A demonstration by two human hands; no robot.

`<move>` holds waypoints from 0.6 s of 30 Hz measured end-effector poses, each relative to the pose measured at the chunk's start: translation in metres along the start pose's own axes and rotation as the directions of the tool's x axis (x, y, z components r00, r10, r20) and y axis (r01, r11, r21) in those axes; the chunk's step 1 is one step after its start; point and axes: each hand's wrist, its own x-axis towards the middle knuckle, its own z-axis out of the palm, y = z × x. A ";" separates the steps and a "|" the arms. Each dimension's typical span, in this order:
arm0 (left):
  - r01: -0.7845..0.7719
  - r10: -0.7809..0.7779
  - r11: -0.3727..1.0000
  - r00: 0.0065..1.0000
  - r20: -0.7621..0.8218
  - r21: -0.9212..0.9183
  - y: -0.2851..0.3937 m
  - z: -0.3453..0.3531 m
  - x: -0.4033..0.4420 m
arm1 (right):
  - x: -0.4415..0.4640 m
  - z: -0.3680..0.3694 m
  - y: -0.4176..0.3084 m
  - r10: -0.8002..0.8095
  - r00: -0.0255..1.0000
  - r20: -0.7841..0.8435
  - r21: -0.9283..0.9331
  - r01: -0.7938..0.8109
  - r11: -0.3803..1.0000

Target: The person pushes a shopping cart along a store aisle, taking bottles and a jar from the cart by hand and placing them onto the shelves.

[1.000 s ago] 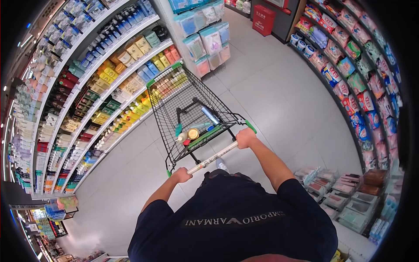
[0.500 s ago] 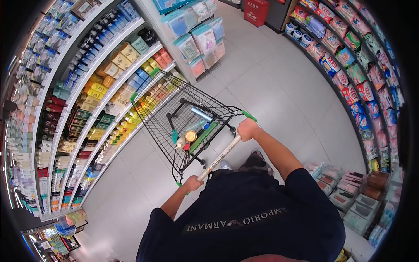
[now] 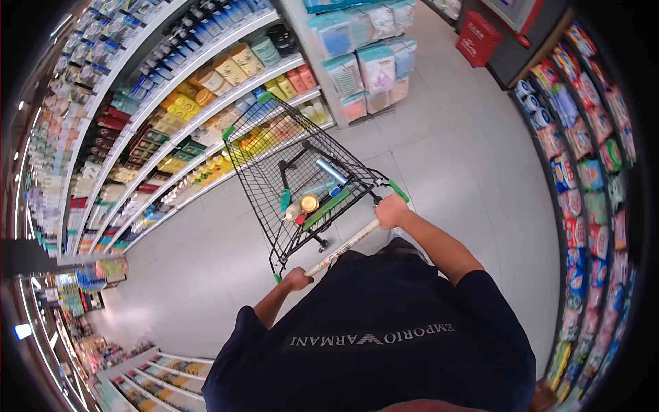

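Observation:
Both of my hands grip the pale handlebar (image 3: 343,248) of a black wire shopping cart (image 3: 255,196) with green corner pieces. My left hand (image 3: 298,279) is wrapped round the bar's left end. Round the right end, beside a green corner, closes my right hand (image 3: 392,211). Several goods lie in the basket near the handle: a silver-blue cylinder (image 3: 331,171), a round gold-lidded container (image 3: 309,202), a cream pump bottle (image 3: 292,211) and something small and red beneath them, partly hidden. The cart's front end is close to the shelves on the left.
Tall shelves (image 3: 199,103) of bottles and tubs curve along the left. Hanging packets (image 3: 376,66) cover the shelf end. A red box (image 3: 478,39) stands at the back. Shelves of bright packages (image 3: 576,185) line the right. Pale floor tiles (image 3: 460,137) run between.
The view has turned and moved forward along the aisle. The left shelves' end and the red box appear further right. Another low shelf shows at lower left. Both hands keep their hold on the handlebar.

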 end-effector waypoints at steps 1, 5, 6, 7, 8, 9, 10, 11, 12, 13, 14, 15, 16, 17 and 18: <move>0.020 -0.020 1.000 1.000 -0.016 -0.001 0.005 -0.001 0.002 | 0.003 -0.006 0.006 -0.020 1.000 0.022 0.003 0.020 1.000; 0.058 -0.060 0.998 0.997 -0.039 -0.034 0.013 0.000 0.010 | 0.019 -0.024 0.030 -0.094 0.994 0.051 0.002 0.094 0.996; 0.080 -0.082 0.996 0.995 -0.054 -0.042 0.019 -0.005 0.008 | 0.024 -0.025 0.034 -0.113 0.992 0.055 0.009 0.113 0.994; 0.095 -0.098 0.993 0.994 -0.056 -0.068 0.022 -0.005 0.009 | 0.030 -0.026 0.038 -0.117 0.992 0.050 0.003 0.117 0.993; 0.102 -0.105 0.992 0.993 -0.048 -0.074 0.025 -0.005 0.008 | 0.033 -0.028 0.044 -0.117 0.992 0.048 -0.007 0.117 0.993; 0.120 -0.125 0.988 0.991 -0.050 -0.099 0.030 -0.007 0.008 | 0.036 -0.031 0.048 -0.122 0.991 0.056 -0.012 0.123 0.992; 0.137 -0.144 0.983 0.988 -0.054 -0.125 0.033 -0.010 0.009 | 0.040 -0.034 0.051 -0.137 0.990 0.045 -0.012 0.138 0.990; 0.124 -0.135 0.981 0.989 -0.066 -0.151 0.036 -0.011 0.007 | 0.045 -0.038 0.054 -0.153 0.988 0.034 -0.012 0.153 0.988; 0.123 -0.135 0.979 0.989 -0.062 -0.162 0.035 -0.011 0.008 | 0.048 -0.043 0.055 -0.157 0.987 0.042 -0.018 0.158 0.987; 0.128 -0.140 0.978 0.988 -0.061 -0.162 0.034 -0.011 0.012 | 0.054 -0.046 0.057 -0.174 0.983 0.055 -0.029 0.176 0.984; 0.134 -0.145 0.977 0.988 -0.057 -0.164 0.032 -0.010 0.015 | 0.059 -0.048 0.059 -0.191 0.979 0.071 -0.038 0.194 0.980; 0.140 -0.150 0.974 0.988 -0.047 -0.179 0.032 -0.010 0.015 | 0.063 -0.051 0.060 -0.203 0.976 0.084 -0.041 0.207 0.978; 0.132 -0.142 0.974 0.989 -0.039 -0.184 0.032 -0.011 0.016 | 0.067 -0.056 0.061 -0.213 0.975 0.062 -0.043 0.216 0.975; 0.123 -0.131 0.974 0.991 -0.030 -0.192 0.032 -0.012 0.018 | 0.071 -0.059 0.062 -0.224 0.974 0.044 -0.047 0.226 0.973; 0.118 -0.128 0.966 0.991 -0.028 -0.230 0.036 -0.016 0.013 | 0.076 -0.061 0.062 -0.237 0.969 0.066 -0.058 0.241 0.969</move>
